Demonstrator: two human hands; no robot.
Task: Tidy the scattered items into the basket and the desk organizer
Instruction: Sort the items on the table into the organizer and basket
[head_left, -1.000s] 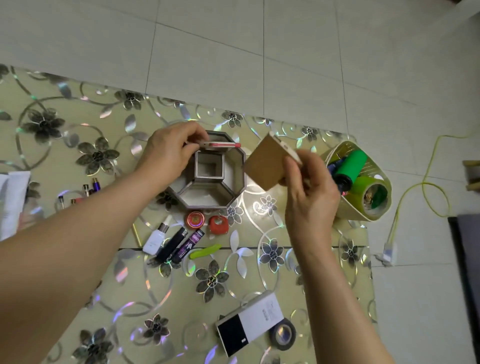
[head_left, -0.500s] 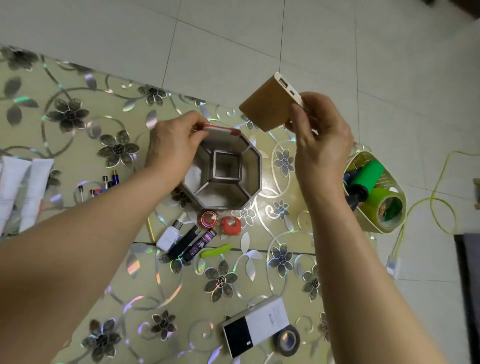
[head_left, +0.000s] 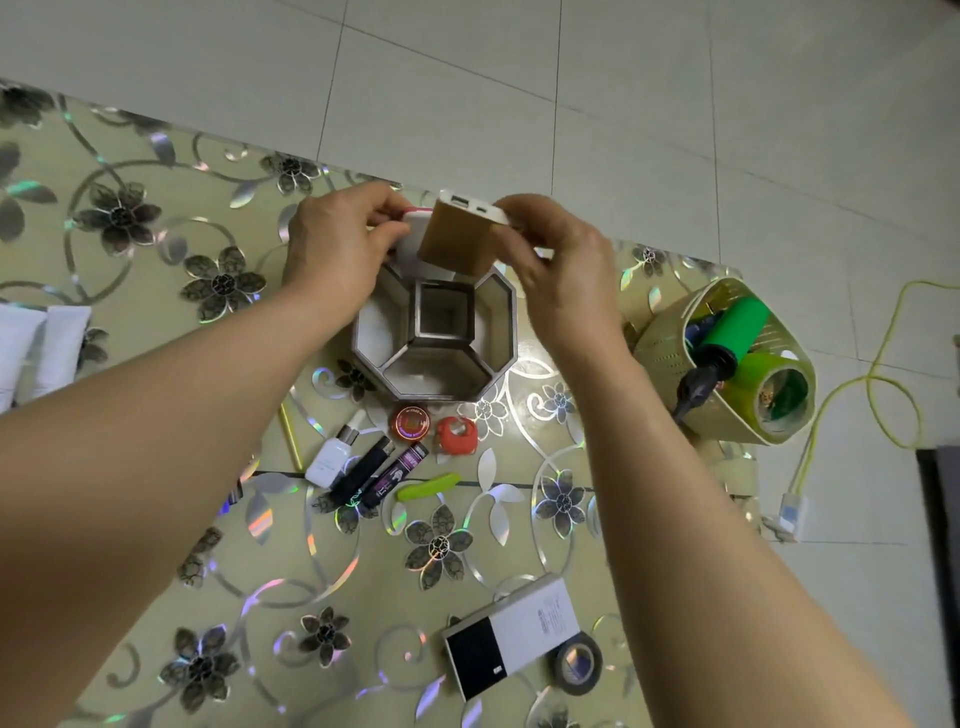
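Power bank (head_left: 460, 238), tan-faced with a white port end up top, sat pinched in the right hand (head_left: 558, 265), thumb on the near face and fingers wrapped behind, and it hung tilted right over the far rim of the octagonal desk organizer (head_left: 436, 338). At its nine o'clock, touching it, was a white slab with a red edge (head_left: 418, 228), and the left hand (head_left: 337, 249) had its fingertips closed on that one, thumb below, fingers curled over the top. Both pieces stood at the organizer's twelve o'clock, above the back compartment; how deep either reached inside, I couldn't tell.

Off at three o'clock the pale green basket (head_left: 670, 343) lay tipped, a green roller (head_left: 735, 327) and a green tape roll (head_left: 774, 389) in it. At six o'clock on the flowered table (head_left: 156, 249) lay a red tin (head_left: 412, 423), a red clip (head_left: 457, 435), a white charger (head_left: 330, 460), two dark tubes (head_left: 379, 473) and a green strip (head_left: 428, 486). Nearer still, a white-and-black box (head_left: 511, 636) touched a black tape roll (head_left: 576, 662).
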